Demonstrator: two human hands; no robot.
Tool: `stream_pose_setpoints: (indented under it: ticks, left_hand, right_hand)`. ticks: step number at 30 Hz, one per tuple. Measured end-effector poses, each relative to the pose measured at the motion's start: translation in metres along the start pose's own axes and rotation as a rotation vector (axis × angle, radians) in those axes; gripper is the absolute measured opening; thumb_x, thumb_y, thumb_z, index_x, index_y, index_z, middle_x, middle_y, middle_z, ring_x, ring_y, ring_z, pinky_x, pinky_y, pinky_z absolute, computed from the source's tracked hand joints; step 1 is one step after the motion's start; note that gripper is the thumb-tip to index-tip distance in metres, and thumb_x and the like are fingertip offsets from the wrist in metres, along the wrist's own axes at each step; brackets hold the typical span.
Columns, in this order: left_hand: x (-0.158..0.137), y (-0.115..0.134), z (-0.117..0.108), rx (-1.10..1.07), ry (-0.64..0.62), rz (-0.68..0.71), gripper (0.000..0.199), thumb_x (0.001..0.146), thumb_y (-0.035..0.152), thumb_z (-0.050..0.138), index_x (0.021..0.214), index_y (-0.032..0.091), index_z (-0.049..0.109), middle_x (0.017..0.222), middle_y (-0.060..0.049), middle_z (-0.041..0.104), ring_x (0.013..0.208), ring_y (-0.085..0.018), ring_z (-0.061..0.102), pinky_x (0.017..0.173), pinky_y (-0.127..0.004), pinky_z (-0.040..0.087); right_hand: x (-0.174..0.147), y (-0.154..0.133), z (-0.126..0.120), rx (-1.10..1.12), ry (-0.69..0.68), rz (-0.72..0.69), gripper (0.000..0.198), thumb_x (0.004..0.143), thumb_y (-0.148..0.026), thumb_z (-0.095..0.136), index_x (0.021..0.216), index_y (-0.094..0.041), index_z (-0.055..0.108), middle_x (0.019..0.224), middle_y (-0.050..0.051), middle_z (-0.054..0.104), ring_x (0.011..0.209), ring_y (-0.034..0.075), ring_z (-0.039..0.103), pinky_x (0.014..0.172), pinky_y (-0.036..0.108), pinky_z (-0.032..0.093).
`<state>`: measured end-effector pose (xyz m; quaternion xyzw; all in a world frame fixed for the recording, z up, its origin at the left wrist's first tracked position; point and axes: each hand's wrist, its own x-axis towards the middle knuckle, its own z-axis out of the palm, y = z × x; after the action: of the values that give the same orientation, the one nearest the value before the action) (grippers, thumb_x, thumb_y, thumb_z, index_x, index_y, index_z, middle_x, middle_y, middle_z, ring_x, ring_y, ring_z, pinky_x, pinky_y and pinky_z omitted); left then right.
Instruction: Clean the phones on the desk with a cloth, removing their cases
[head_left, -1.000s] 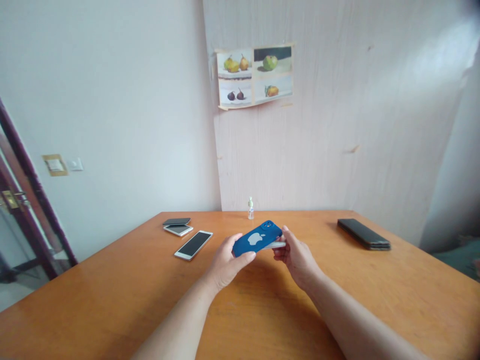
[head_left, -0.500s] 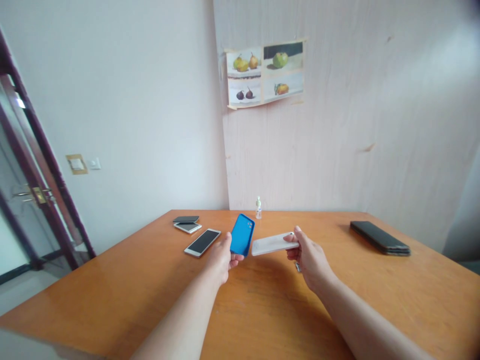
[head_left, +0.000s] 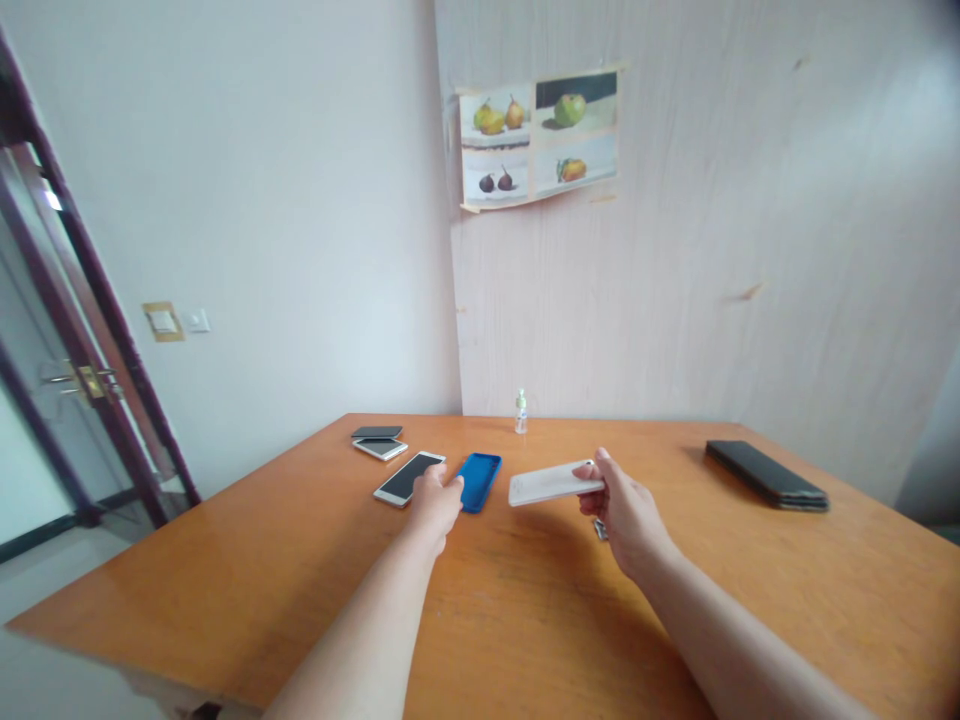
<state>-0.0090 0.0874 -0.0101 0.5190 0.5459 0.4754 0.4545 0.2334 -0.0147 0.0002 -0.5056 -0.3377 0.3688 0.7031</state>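
The blue phone case [head_left: 478, 484] lies on the table, its hollow inside facing up. Just left of it is my left hand [head_left: 436, 505], fingers slightly apart and no longer around the case. That hand also partly covers the lower right of a white-framed phone [head_left: 407, 478] with a dark screen. My right hand [head_left: 626, 510] pinches one end of a white phone [head_left: 547, 484], thumb on top and fingers beneath, holding it above the table with its pale back up. A small shiny object [head_left: 600, 529] lies partly hidden beside my right hand.
Two more phones, a dark one [head_left: 377, 432] and a white one [head_left: 381, 449], overlap at the table's back left. A small pump bottle [head_left: 521, 412] stands near the back edge. The black wallet-like case [head_left: 765, 474] rests at the right of the wooden table [head_left: 510, 630].
My left hand has put the blue case down on the table and let go, shifting slightly left. My right hand still holds the white phone. The view has shifted a little.
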Motion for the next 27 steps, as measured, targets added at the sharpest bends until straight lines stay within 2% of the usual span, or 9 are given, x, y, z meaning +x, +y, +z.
stream_pose_setpoints:
  ticks: [2, 5, 8, 10, 13, 16, 18, 20, 27]
  left_hand:
    - [0.000, 0.001, 0.000, 0.036, 0.070, 0.046, 0.064, 0.075, 0.041, 0.073, 0.129, 0.018, 0.047, 0.140, -0.018, 0.045, 0.116, -0.027, 0.056, 0.074, -0.028, 0.048]
    - [-0.007, 0.007, 0.005, 0.053, 0.068, 0.116, 0.060, 0.076, 0.048, 0.071, 0.124, 0.017, 0.052, 0.135, -0.017, 0.052, 0.119, -0.026, 0.054, 0.082, -0.029, 0.047]
    - [-0.023, 0.014, 0.012, 0.068, -0.041, 0.217, 0.058, 0.077, 0.055, 0.069, 0.121, 0.019, 0.058, 0.125, -0.014, 0.060, 0.109, -0.024, 0.059, 0.089, -0.031, 0.046]
    - [-0.036, 0.018, 0.016, 0.156, -0.166, 0.342, 0.064, 0.076, 0.059, 0.068, 0.126, 0.020, 0.057, 0.128, -0.014, 0.058, 0.106, -0.025, 0.060, 0.092, -0.034, 0.045]
    - [-0.051, 0.021, 0.019, 0.284, -0.360, 0.477, 0.084, 0.067, 0.059, 0.075, 0.138, 0.022, 0.049, 0.143, -0.015, 0.045, 0.121, -0.031, 0.052, 0.102, -0.040, 0.040]
    - [-0.059, 0.020, 0.021, 0.379, -0.451, 0.496, 0.099, 0.057, 0.058, 0.082, 0.141, 0.022, 0.046, 0.148, -0.016, 0.039, 0.136, -0.037, 0.036, 0.112, -0.047, 0.027]
    - [-0.061, 0.019, 0.023, 0.408, -0.472, 0.481, 0.100, 0.053, 0.058, 0.084, 0.140, 0.023, 0.047, 0.146, -0.016, 0.040, 0.137, -0.039, 0.033, 0.113, -0.048, 0.025]
    - [-0.061, 0.018, 0.025, 0.419, -0.475, 0.487, 0.097, 0.053, 0.057, 0.084, 0.138, 0.024, 0.050, 0.141, -0.014, 0.044, 0.133, -0.038, 0.038, 0.111, -0.046, 0.028]
    - [-0.059, 0.015, 0.028, 0.460, -0.427, 0.536, 0.071, 0.061, 0.049, 0.081, 0.125, 0.026, 0.058, 0.117, -0.009, 0.056, 0.110, -0.031, 0.054, 0.098, -0.038, 0.039]
  right_hand:
    - [0.001, 0.001, 0.000, -0.003, 0.002, 0.004, 0.055, 0.078, -0.070, 0.056, 0.082, -0.018, 0.072, 0.056, 0.004, 0.060, 0.052, 0.017, 0.051, 0.047, 0.030, 0.035]
    - [0.002, 0.001, 0.000, -0.004, 0.003, 0.009, 0.056, 0.078, -0.071, 0.054, 0.081, -0.018, 0.072, 0.055, 0.004, 0.060, 0.051, 0.017, 0.051, 0.047, 0.030, 0.035]
    - [0.002, 0.001, 0.000, -0.008, -0.003, 0.007, 0.057, 0.078, -0.073, 0.053, 0.077, -0.019, 0.071, 0.052, 0.004, 0.058, 0.050, 0.017, 0.050, 0.047, 0.031, 0.034]
    - [0.000, -0.001, 0.000, -0.014, -0.010, 0.008, 0.057, 0.078, -0.074, 0.052, 0.075, -0.019, 0.070, 0.050, 0.003, 0.057, 0.049, 0.017, 0.050, 0.047, 0.031, 0.033]
    - [-0.003, -0.004, 0.002, -0.008, -0.025, 0.022, 0.058, 0.077, -0.074, 0.052, 0.074, -0.019, 0.068, 0.050, 0.002, 0.056, 0.048, 0.016, 0.049, 0.046, 0.030, 0.031]
    - [-0.006, -0.005, 0.004, 0.013, -0.058, 0.033, 0.057, 0.078, -0.074, 0.052, 0.073, -0.019, 0.068, 0.052, 0.002, 0.056, 0.049, 0.015, 0.048, 0.046, 0.030, 0.029]
    - [-0.006, -0.005, 0.005, 0.012, -0.078, 0.037, 0.057, 0.078, -0.073, 0.052, 0.072, -0.018, 0.067, 0.052, 0.002, 0.056, 0.049, 0.015, 0.049, 0.047, 0.029, 0.030]
    - [-0.006, -0.003, 0.005, 0.005, -0.089, 0.036, 0.057, 0.079, -0.073, 0.051, 0.071, -0.018, 0.067, 0.051, 0.001, 0.055, 0.049, 0.015, 0.048, 0.048, 0.030, 0.032]
    - [-0.004, 0.001, 0.004, 0.001, -0.101, -0.005, 0.049, 0.079, -0.067, 0.058, 0.071, -0.019, 0.069, 0.059, 0.002, 0.059, 0.051, 0.014, 0.050, 0.054, 0.030, 0.039]
